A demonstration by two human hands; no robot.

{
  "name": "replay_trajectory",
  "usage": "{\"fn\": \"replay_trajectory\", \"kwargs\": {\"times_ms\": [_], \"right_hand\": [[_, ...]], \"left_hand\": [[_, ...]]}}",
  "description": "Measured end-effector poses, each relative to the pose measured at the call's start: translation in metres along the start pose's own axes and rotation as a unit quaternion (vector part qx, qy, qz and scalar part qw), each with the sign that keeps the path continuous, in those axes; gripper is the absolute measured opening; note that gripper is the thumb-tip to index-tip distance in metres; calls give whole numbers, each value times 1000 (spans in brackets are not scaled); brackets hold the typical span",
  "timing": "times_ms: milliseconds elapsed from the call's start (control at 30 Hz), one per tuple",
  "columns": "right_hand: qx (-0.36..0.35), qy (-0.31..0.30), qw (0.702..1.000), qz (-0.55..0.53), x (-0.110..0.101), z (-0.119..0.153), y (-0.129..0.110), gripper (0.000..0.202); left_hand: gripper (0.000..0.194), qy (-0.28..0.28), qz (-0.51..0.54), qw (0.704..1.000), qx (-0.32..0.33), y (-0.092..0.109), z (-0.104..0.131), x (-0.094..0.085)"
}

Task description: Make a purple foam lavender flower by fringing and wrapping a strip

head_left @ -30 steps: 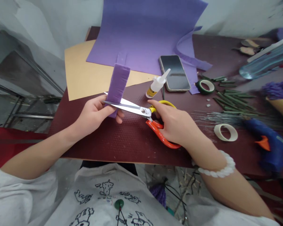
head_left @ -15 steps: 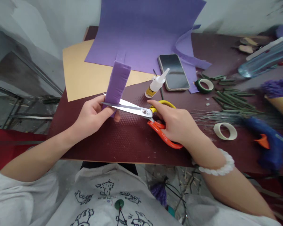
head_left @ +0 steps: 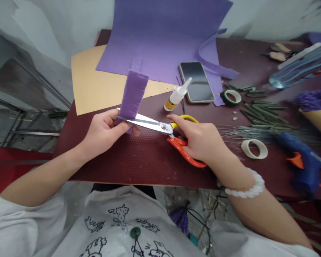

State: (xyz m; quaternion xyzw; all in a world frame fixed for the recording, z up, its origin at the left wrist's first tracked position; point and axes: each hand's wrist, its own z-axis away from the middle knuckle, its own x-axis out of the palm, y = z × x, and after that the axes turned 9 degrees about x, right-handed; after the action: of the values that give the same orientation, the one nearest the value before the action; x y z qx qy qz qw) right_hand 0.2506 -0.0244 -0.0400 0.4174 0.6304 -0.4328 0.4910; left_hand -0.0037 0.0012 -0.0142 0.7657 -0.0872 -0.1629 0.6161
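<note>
- The right hand (head_left: 204,141) is closed around the handles of the scissors (head_left: 147,124), one loop yellow and one red, with the index finger laid along the yellow loop
- The scissors point left, their blades parted in a narrow V, one on the near side of the purple strip (head_left: 133,93) and one on the far side
- The left hand (head_left: 103,132) pinches the strip's lower end between thumb and fingers, just beside the blade tips
- The strip stands up from that grip above the near part of the table (head_left: 128,160), its top leaning slightly right, with a row of short cuts along its right edge
- A bracelet (head_left: 248,194) of pale beads circles the right wrist
- Just beyond the scissors, the glue bottle (head_left: 171,101) stands with its nozzle tilted right, near the phone (head_left: 200,84)
- On the far side, a large purple sheet (head_left: 160,39) overlaps a tan sheet (head_left: 89,85)
- To the right lie a dark green tape roll (head_left: 224,100), green stems (head_left: 262,114), thin wires (head_left: 240,132) and a cream tape roll (head_left: 262,150)
- At the far right of these is a blue glue gun (head_left: 306,178) with an orange trigger
</note>
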Motion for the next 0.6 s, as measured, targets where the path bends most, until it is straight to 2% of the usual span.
{"fn": "replay_trajectory", "kwargs": {"times_ms": [400,600], "right_hand": [[13,-2,997,72,0,-2,-3,42],[9,-11,998,60,1,-1,-1,43]], "left_hand": [[14,-7,-22,1000,1,-1,-1,-2],[13,-7,-43,999,10,0,-1,-1]]}}
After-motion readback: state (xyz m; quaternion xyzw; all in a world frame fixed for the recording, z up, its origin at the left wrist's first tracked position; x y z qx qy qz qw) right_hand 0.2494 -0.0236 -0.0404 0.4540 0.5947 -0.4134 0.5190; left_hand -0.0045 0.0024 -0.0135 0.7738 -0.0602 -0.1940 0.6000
